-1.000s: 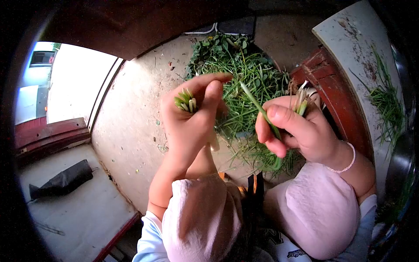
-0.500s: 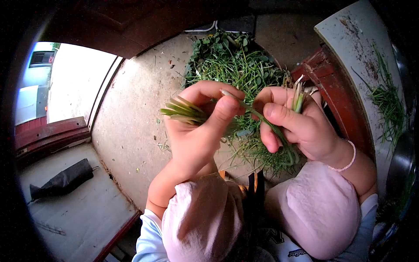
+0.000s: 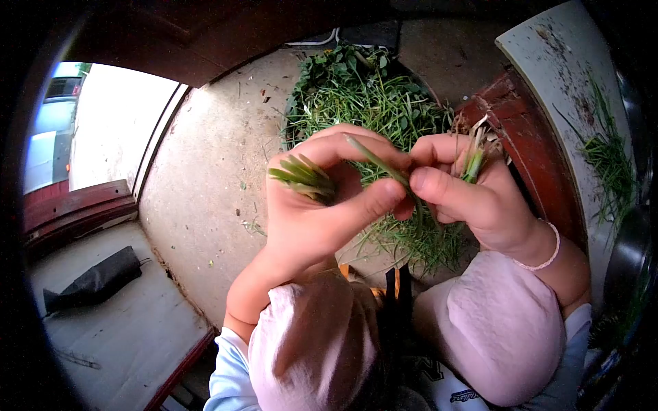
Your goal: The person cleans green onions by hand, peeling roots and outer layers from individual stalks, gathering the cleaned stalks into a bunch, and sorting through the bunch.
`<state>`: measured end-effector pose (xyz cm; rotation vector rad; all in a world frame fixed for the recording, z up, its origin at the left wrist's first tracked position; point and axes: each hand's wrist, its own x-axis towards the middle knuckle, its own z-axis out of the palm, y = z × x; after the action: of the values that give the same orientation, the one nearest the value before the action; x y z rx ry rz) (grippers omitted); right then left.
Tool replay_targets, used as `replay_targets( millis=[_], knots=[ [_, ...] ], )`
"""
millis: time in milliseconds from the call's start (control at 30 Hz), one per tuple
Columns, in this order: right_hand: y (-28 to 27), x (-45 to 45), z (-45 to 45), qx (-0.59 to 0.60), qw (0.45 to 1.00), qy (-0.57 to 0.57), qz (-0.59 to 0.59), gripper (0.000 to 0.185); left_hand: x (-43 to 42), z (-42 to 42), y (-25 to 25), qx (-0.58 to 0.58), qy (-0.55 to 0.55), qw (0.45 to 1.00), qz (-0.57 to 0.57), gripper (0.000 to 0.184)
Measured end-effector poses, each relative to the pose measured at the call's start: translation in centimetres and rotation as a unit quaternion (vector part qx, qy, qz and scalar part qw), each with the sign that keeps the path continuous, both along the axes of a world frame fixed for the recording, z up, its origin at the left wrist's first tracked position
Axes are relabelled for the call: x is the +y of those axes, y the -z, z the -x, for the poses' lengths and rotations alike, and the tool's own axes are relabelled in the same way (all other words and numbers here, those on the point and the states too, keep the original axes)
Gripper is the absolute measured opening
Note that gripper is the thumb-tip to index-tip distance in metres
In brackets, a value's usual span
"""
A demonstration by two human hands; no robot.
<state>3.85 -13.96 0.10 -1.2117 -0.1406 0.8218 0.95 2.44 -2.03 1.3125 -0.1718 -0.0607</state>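
My left hand (image 3: 308, 212) is closed round a bundle of green stalks (image 3: 301, 177), whose cut-looking ends poke out on its left side. Its thumb and forefinger meet a single green stalk (image 3: 373, 159). That stalk is pinched by my right hand (image 3: 473, 195), and the fingertips of both hands are close together on it. My right palm also holds a few stalks with pale, dry ends (image 3: 474, 156). Beyond and below the hands, a large heap of green plants (image 3: 363, 96) lies on the floor, partly hidden by them.
At the left, a dark wrapped object (image 3: 92, 279) lies on a pale surface (image 3: 110, 335). A red wooden frame (image 3: 528, 137) and a whitish panel (image 3: 548, 48) with grass (image 3: 606, 154) stand at the right. A bright doorway (image 3: 123, 123) is at the upper left.
My left hand has moved right towards my right hand, and its thumb and forefinger have closed on the single stalk. The bundle in it has shifted and turned. My right hand has barely moved.
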Motion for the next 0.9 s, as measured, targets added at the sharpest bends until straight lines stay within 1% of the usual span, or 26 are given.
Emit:
replay_targets(
  millis=[33, 67, 100, 167, 200, 233, 267, 300, 333, 367, 500, 567, 600, 667, 733, 800, 867, 900],
  knots=[
    [0.1, 0.0, 0.1, 0.004, 1.000, 0.008, -0.003, 0.009, -0.2, -0.1, 0.0, -0.008, -0.011, 1.000, -0.028, 0.012],
    [0.3, 0.0, 0.1, 0.004, 1.000, 0.008, -0.003, 0.009, -0.3, -0.2, 0.2, -0.007, -0.011, 1.000, -0.028, 0.012],
    [0.5, 0.0, 0.2, -0.033, 0.999, 0.021, 0.022, 0.008, -0.3, -0.2, 0.7, -0.030, -0.019, 0.999, -0.035, 0.012],
    [0.7, 0.1, 0.2, -0.070, 0.996, 0.034, 0.047, 0.007, -0.5, -0.2, 0.9, -0.053, -0.027, 0.997, -0.042, 0.012],
    [0.7, 0.1, 0.2, -0.177, 0.977, 0.052, 0.109, 0.007, -0.6, -0.1, 0.8, -0.027, -0.045, 0.997, -0.057, 0.011],
    [0.8, 0.0, 0.1, -0.281, 0.942, 0.069, 0.170, 0.008, -0.8, 0.1, 0.6, -0.014, -0.053, 0.996, -0.064, 0.011],
    [0.9, -0.1, -0.1, -0.281, 0.942, 0.070, 0.172, 0.008, -1.0, 0.2, 0.4, -0.001, -0.061, 0.996, -0.071, 0.010],
    [1.2, -0.2, -0.6, -0.395, 0.897, 0.065, 0.187, 0.005, -1.2, 0.4, -0.1, 0.039, -0.087, 0.990, -0.099, 0.009],
    [1.4, -0.3, -0.9, -0.503, 0.839, 0.059, 0.199, 0.003, -1.4, 0.6, -0.4, 0.079, -0.113, 0.982, -0.127, 0.008],
    [1.4, -0.4, -1.0, -0.512, 0.835, 0.062, 0.191, 0.004, -1.5, 0.5, -0.3, 0.061, -0.119, 0.981, -0.138, 0.006],
    [1.3, -0.5, -1.1, -0.511, 0.835, 0.071, 0.192, 0.003, -1.5, 0.6, -0.5, 0.067, -0.112, 0.979, -0.158, 0.005],
    [1.6, -0.4, -1.2, -0.474, 0.856, 0.098, 0.181, 0.006, -1.3, 0.5, -0.5, 0.105, -0.093, 0.976, -0.167, 0.006],
    [1.5, -0.4, -1.2, -0.474, 0.856, 0.097, 0.182, 0.006, -1.4, 0.5, -0.6, 0.105, -0.093, 0.976, -0.165, 0.006],
    [1.3, -0.5, -1.3, -0.526, 0.828, 0.069, 0.179, 0.011, -1.7, 0.6, -0.8, 0.115, -0.100, 0.981, -0.121, 0.005],
    [1.3, -0.7, -1.6, -0.567, 0.801, 0.075, 0.177, 0.015, -1.6, 0.6, -0.6, 0.100, -0.094, 0.983, -0.123, 0.005],
    [0.5, -1.0, -1.7, -0.616, 0.751, 0.029, 0.234, 0.012, -1.5, 0.6, -0.5, 0.084, -0.088, 0.985, -0.125, 0.004],
    [1.7, -1.2, -2.4, -0.710, 0.673, 0.063, 0.198, 0.009, -1.1, 0.6, -0.5, 0.076, -0.047, 0.984, -0.152, 0.003],
    [1.4, -1.3, -2.5, -0.702, 0.670, 0.083, 0.227, 0.009, -1.1, 0.7, -0.5, 0.076, -0.047, 0.985, -0.151, 0.003]
  ],
)
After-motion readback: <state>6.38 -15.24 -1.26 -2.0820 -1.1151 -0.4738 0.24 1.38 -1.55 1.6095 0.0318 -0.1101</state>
